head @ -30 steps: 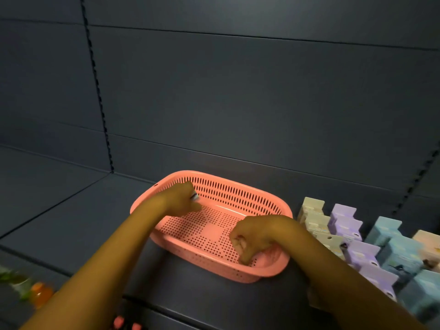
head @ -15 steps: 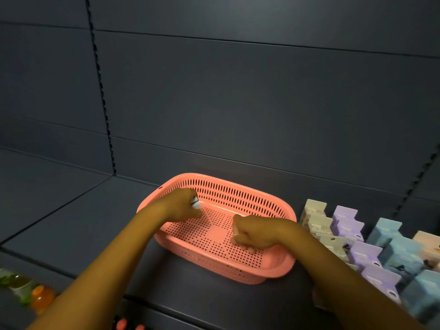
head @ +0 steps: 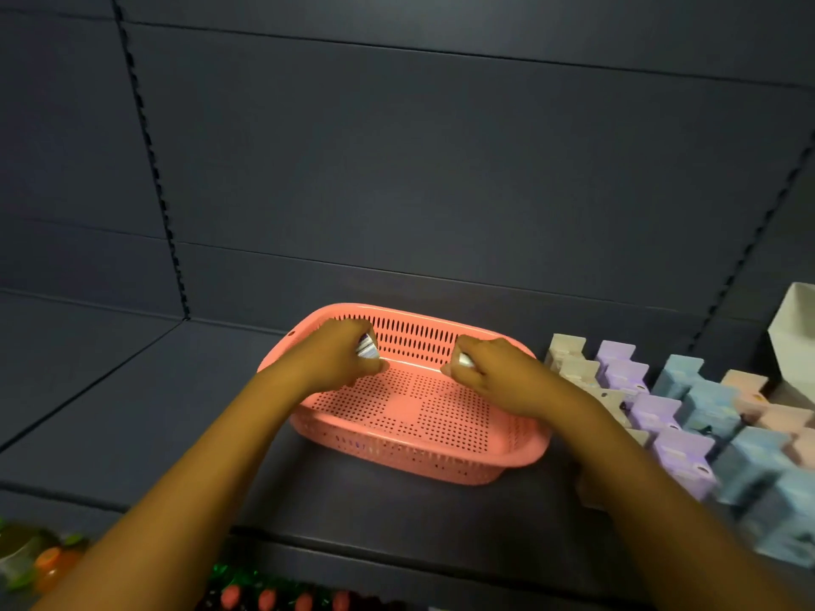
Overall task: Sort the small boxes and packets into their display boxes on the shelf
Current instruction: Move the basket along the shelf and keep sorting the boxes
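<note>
**Inspector:** Packets first. Left hand is closing in a fist around a small silvery packet, only its crinkled end showing at the knuckles. Right hand is curling around a second shiny packet, mostly hidden by the fingers. Both are hanging over the pink basket at centre frame, near its far wall.

**Assistant:** How are they likely handling?

**Inspector:** Judging by the glint and the creasing, I am reading them as light, thin foil: soft, easily crushed, somewhat slippery. A pinch along a sealed edge is looking safer than a full squeeze. Contents cannot be told.

**Assistant:** And the basket?

**Inspector:** Its perforated floor is showing bare; nothing else is lying in it that I can see. It is sitting on the dark shelf.

**Assistant:** Destination?

**Inspector:** Display boxes are standing in rows at right of frame, beige, purple, blue and pink, just beside the basket. Which colour is matching these packets, I cannot tell.
</note>
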Available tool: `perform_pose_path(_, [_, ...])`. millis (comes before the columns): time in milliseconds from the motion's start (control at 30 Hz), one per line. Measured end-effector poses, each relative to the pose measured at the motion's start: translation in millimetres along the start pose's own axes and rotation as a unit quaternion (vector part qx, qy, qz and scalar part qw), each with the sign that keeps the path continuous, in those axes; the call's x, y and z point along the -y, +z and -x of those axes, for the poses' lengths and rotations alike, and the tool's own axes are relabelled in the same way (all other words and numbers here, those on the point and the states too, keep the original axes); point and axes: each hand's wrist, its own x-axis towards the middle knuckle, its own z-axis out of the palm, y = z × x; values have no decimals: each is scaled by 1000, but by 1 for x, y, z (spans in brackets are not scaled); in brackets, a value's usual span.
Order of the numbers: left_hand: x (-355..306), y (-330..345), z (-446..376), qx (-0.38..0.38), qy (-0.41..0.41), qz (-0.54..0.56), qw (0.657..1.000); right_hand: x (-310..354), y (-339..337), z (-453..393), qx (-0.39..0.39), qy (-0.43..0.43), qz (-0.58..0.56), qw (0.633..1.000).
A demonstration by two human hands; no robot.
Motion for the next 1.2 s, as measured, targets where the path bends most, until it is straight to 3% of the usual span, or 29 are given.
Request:
perform_pose_path(267, [-22,-1,25,-6,-10,22,1000,4,-9,30,-15,23,1,1000])
perform_pose_path(567, [-21,-10,63,-89,-55,-4,994,50,6,5,133,-44,-29,990])
perform_pose_path(867, [17,-39,78,-123,-102,-34,987,93,41,-48,273,-102,70,954])
perform_pose_path(1200, [35,-50,52,-136,-81,-17,987,91,52,-68,258,-61,149,953])
